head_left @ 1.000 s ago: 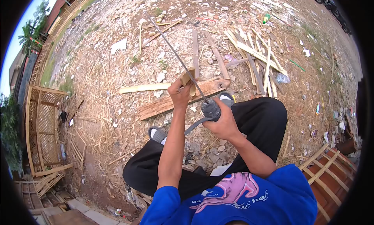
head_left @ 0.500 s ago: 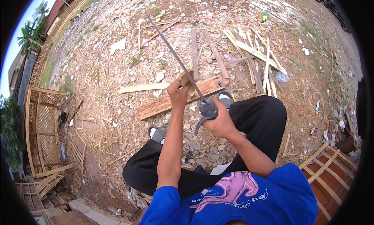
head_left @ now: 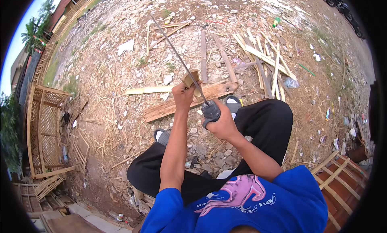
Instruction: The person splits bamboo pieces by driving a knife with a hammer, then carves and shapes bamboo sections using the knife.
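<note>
My right hand point(head_left: 224, 125) is closed round the dark, wrapped handle point(head_left: 211, 109) of a machete. Its long, narrow blade point(head_left: 172, 46) slants up and away to the left. Closed fingers of my left hand point(head_left: 183, 96) grip a short piece of bamboo point(head_left: 190, 77), tan and curved, held up in front of me. The blade passes right beside the bamboo piece; whether they touch I cannot tell. Below both hands, a thick, rough wooden plank point(head_left: 169, 108) lies on the ground just beyond my sandalled feet.
Light and dark strips point(head_left: 268, 57) lie piled at right ahead. A pale bamboo strip point(head_left: 151, 90) rests behind the plank. At left stands a lattice frame point(head_left: 48, 134); another slatted frame point(head_left: 336, 172) is near my right side. Stones, straw and litter cover the ground.
My right hand and the machete handle have shifted slightly left and the handle has turned. The bamboo piece stays in my left hand, and the view has shifted a little.
</note>
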`<action>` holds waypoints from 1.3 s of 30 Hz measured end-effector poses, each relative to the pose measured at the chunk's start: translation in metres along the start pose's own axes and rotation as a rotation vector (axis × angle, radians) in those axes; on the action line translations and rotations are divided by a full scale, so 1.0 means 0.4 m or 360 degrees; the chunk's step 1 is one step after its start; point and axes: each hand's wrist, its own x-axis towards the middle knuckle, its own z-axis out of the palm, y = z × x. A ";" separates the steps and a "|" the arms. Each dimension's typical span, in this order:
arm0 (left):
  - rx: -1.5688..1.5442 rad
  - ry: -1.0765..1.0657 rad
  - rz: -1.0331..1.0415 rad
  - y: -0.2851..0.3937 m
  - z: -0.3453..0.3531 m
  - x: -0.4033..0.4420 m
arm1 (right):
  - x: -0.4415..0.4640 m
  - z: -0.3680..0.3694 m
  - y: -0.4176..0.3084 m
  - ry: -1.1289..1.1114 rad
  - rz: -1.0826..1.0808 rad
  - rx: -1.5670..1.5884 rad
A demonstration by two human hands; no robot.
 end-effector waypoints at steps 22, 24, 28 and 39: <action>0.0383 -0.0402 -0.0085 -0.090 0.075 0.026 | 0.030 -0.050 0.060 0.0165 0.0128 -0.0060; 0.0392 -0.0457 -0.0088 -0.064 0.068 0.030 | 0.023 -0.057 0.040 0.0198 0.0122 -0.0072; 0.0450 -0.0462 -0.0052 -0.077 0.076 0.016 | 0.016 -0.066 0.047 0.0241 0.0095 -0.0162; 0.0492 -0.0524 -0.0010 -0.074 0.078 -0.012 | -0.021 -0.106 0.051 0.0144 0.0154 -0.0137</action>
